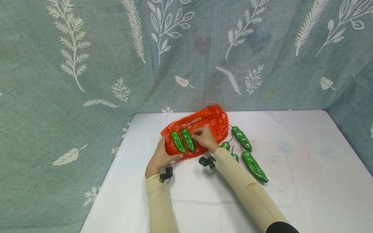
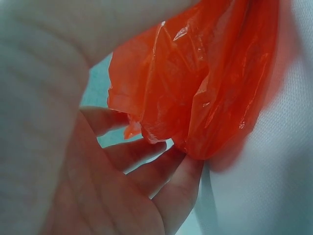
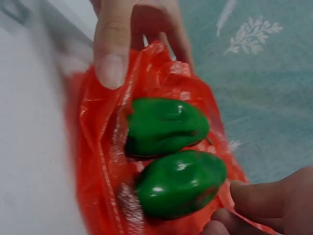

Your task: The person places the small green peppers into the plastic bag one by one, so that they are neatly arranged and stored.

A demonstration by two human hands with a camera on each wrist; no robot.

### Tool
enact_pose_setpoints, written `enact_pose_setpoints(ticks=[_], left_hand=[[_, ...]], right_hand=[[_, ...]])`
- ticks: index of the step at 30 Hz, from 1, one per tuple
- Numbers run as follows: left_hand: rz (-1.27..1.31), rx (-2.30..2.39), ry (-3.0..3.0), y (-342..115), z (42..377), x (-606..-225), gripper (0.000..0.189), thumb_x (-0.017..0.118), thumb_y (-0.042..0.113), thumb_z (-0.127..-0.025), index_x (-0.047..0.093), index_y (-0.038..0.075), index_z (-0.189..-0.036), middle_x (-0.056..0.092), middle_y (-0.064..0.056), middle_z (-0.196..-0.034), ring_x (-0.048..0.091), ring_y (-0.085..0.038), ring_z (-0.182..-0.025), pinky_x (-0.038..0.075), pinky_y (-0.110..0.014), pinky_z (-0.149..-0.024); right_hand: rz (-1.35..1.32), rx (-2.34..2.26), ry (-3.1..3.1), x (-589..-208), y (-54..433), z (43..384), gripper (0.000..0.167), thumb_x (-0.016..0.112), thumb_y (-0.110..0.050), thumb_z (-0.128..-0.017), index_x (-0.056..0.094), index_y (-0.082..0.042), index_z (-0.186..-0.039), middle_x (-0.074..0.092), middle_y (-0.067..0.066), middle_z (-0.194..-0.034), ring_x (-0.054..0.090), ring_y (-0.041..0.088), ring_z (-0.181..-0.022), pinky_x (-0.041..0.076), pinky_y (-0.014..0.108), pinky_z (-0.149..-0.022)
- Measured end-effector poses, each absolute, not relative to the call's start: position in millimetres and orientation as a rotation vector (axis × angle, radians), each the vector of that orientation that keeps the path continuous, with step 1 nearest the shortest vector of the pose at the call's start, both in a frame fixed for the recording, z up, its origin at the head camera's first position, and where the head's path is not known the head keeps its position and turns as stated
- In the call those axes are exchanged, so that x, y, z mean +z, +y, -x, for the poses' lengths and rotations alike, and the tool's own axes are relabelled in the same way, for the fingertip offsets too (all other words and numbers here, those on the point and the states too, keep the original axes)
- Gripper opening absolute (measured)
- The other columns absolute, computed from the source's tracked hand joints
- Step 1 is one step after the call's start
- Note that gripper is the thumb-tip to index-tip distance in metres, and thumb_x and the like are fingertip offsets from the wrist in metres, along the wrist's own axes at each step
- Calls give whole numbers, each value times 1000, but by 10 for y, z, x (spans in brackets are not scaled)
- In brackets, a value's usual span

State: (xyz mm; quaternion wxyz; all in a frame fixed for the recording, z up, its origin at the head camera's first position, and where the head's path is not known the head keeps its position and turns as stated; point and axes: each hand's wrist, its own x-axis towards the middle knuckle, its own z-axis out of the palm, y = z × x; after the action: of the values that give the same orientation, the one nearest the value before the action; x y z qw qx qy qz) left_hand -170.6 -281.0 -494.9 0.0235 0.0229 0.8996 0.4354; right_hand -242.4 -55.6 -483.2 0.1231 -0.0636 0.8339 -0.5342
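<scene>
A red plastic bag [image 1: 217, 120] lies spread with its mouth open near the table's back edge. Two glossy green chili peppers, the left one [image 1: 178, 142] and the right one [image 1: 188, 140], lie side by side in it. My left hand [image 1: 159, 158] holds the bag's near left rim, thumb in front and fingers behind; its fingertips touch the crumpled red film [image 2: 171, 93]. Over the bag, my right hand [image 1: 206, 138] has loosely bent fingers beside the right pepper. In the right wrist view its thumb [image 3: 259, 196] is close to that pepper's end, and nothing shows between thumb and fingers.
Right of the bag, several more green chili peppers lie on the white tabletop [image 1: 291, 191], among them a far one [image 1: 242, 139] and a near one [image 1: 254, 166]. My right forearm [image 1: 247, 187] partly covers others. A leaf-patterned green cloth [image 1: 204, 74] hangs behind the table.
</scene>
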Motion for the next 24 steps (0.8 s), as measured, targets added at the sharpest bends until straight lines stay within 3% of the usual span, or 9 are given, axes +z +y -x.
enact_pose_setpoints(ticks=[11, 24], left_hand=[[-86, 1356, 2782, -2826, 1702, -4948, 121, 96, 38, -70, 21, 20, -163, 43, -7, -155, 42, -32, -144, 35, -62, -122], [-115, 1398, 2768, -2826, 1717, -4962, 120, 98, 33, -68, 25, 20, -161, 46, -3, -153, 42, -29, -144, 34, -61, -123]], right_hand=[[301, -1614, 2498, -4558, -428, 2367, 30, 70, -20, -99, 74, -3, -123, 75, 12, -121, 69, 27, -109, 60, 37, -88], [403, -1740, 2416, -4233, -105, 2169, 31, 66, -27, -102, 74, -9, -125, 76, 12, -120, 71, 28, -110, 59, 44, -95]])
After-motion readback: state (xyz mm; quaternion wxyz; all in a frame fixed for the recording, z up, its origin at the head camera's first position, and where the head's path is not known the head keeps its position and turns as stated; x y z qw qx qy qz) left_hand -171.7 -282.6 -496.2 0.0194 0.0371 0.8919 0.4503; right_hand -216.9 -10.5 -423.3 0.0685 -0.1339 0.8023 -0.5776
